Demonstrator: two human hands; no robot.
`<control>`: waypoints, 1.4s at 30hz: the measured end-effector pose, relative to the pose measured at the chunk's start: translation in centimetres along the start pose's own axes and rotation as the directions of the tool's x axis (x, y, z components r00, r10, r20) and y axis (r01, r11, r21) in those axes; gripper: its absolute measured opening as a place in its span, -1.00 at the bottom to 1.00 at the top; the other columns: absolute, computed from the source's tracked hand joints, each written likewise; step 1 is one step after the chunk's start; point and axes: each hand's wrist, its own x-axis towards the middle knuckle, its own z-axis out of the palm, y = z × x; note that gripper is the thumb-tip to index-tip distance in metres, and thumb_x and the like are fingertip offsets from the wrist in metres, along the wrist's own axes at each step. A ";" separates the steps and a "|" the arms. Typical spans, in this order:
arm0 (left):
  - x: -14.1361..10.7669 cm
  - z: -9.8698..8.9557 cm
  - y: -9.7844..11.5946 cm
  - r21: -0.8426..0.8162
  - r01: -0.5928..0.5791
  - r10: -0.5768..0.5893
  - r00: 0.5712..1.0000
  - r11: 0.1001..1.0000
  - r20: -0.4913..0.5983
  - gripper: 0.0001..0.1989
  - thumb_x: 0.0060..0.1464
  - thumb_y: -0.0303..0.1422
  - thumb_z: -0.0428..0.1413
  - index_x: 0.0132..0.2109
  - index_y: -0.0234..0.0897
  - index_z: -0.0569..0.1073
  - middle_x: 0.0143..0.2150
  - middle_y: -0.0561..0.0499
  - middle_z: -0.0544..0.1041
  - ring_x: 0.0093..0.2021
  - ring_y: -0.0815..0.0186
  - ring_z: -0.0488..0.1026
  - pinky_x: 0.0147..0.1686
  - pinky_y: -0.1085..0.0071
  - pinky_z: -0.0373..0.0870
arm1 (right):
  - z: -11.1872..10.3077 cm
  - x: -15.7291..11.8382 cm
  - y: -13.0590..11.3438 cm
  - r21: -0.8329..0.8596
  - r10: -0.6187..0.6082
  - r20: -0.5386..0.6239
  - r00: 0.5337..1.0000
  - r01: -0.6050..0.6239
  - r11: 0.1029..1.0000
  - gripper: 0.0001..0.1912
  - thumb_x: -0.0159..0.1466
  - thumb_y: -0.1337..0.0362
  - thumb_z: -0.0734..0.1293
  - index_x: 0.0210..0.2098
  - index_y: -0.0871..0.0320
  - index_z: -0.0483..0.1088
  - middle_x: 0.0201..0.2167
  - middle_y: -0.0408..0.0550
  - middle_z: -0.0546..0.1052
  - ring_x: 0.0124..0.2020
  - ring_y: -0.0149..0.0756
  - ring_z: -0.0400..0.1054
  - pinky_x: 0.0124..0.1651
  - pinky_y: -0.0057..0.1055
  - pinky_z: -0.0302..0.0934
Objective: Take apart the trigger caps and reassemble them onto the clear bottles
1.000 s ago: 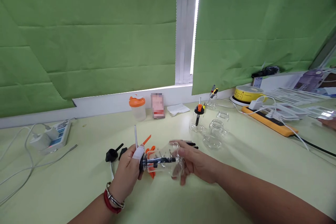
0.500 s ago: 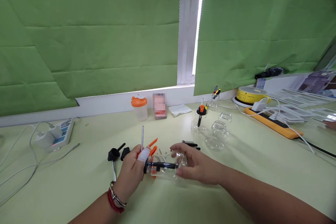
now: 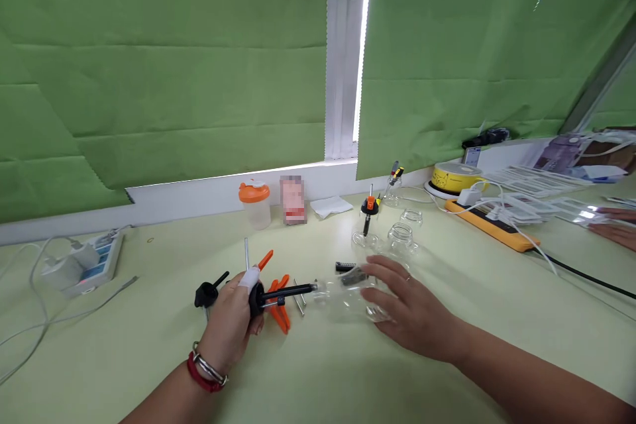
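Observation:
My left hand (image 3: 229, 319), a white wrap on its thumb, is closed around a black lid assembly (image 3: 288, 292) with a thin metal rod sticking up and a black shaft pointing right. My right hand (image 3: 416, 313) is closed around a clear jar (image 3: 340, 301) lying sideways, its mouth towards the shaft's tip. Lid and jar are apart, with the tip right at the mouth. Below the shaft lie orange plastic pieces (image 3: 283, 318) and thin metal rods (image 3: 299, 301). A black part with a metal rod (image 3: 205, 294) rests left of my left hand. Behind the jar is a spring (image 3: 344, 266).
Behind stand an orange-lidded cup (image 3: 254, 202), an assembled jar (image 3: 368, 209) and open glass jars (image 3: 400, 235). A power strip with cables (image 3: 99, 262) is at left, an orange power strip (image 3: 491, 225) at right. Another person's hands (image 3: 616, 228) show at the right edge.
The jar has been drawn off the black shaft, moving right with my right hand. My left hand with the lid assembly has shifted slightly left. The other person's hands show more.

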 end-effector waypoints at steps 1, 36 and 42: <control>0.0 0.1 0.0 -0.003 -0.007 0.007 1.000 1.000 0.005 -0.69 0.02 -0.14 0.03 -0.54 -0.19 0.18 -0.71 0.19 0.21 -0.78 0.46 0.05 -0.73 0.47 0.07 | -0.5 -1.4 0.2 0.054 0.093 0.023 0.995 -0.094 0.994 -0.62 0.15 0.43 0.32 -0.04 0.15 0.28 0.07 0.16 0.34 0.18 -0.04 0.18 0.09 -0.11 0.29; -3.2 1.5 0.5 0.124 -0.078 0.049 0.974 0.989 0.219 -0.67 0.19 -0.04 -0.09 -0.09 -0.19 0.21 -0.62 0.18 0.39 -0.68 0.34 0.34 -0.48 0.36 0.34 | -0.5 -1.6 -0.9 -0.111 0.056 0.090 0.994 -0.046 0.993 -0.39 0.22 0.26 0.34 0.22 0.03 0.11 0.26 0.09 0.19 0.32 0.06 -0.08 0.26 0.13 -0.06; -4.4 1.5 0.5 0.155 -0.099 0.067 0.978 0.983 0.200 -0.46 0.17 0.01 -0.13 0.18 -0.17 0.08 -0.60 0.14 0.44 -0.66 0.28 0.37 -0.48 0.30 0.37 | 3.5 4.4 -4.1 0.142 -0.137 0.027 0.990 0.132 0.981 -0.60 0.31 0.43 0.12 0.13 0.20 0.23 -0.13 0.14 0.51 -0.13 -0.19 0.39 -0.09 -0.20 0.32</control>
